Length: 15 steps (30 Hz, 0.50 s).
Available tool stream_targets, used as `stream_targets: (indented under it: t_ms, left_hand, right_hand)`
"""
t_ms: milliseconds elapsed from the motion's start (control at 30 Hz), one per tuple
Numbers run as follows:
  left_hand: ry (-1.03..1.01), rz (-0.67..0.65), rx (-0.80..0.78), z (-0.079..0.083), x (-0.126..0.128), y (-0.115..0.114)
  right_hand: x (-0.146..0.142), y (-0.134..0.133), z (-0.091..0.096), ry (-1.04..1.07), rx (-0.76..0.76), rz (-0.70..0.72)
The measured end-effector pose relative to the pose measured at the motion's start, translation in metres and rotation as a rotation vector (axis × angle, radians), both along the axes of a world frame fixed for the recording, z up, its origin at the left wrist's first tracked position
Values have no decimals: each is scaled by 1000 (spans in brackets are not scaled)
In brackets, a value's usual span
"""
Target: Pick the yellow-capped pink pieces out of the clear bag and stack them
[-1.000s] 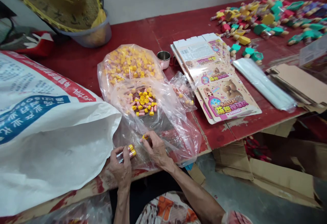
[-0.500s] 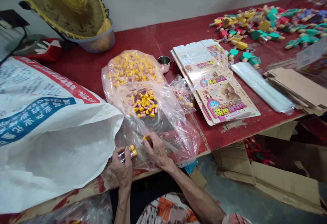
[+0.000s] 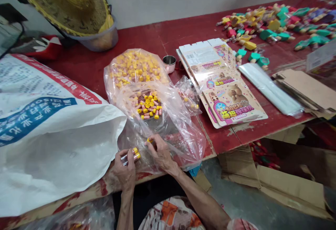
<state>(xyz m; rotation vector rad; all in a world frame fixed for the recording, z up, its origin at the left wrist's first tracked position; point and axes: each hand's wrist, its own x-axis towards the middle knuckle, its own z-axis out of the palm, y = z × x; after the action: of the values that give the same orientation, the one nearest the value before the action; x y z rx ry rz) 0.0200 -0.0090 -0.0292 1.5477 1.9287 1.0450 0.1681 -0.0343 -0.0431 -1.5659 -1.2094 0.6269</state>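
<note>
Two yellow-capped tubes (image 3: 137, 157) gripped in the left hand (image 3: 125, 172). Right hand (image 3: 161, 153), just beside, pinches a yellow cap (image 3: 149, 140); can't tell from here what's under it. More small tubes (image 3: 149, 105) beyond, in clear plastic bag (image 3: 187, 142).

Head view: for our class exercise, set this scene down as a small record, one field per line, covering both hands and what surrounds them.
Left hand: holds two yellow-capped tubes
Right hand: pinches a yellow cap; anything beneath is hidden
Beyond hands: clear plastic bag, pile of yellow-capped pieces
Left side: white printed sack, mouth open
Right side: bear-printed cardboard packaging
Behind: metal cup
Surface: red tabletop
</note>
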Motion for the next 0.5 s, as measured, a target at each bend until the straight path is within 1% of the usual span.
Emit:
stream_targets:
  t_ms: [500]
  left_hand:
    - [-24,20,-28,2,1,0]
  right_hand:
    - [0,0,-1,5,8,-3]
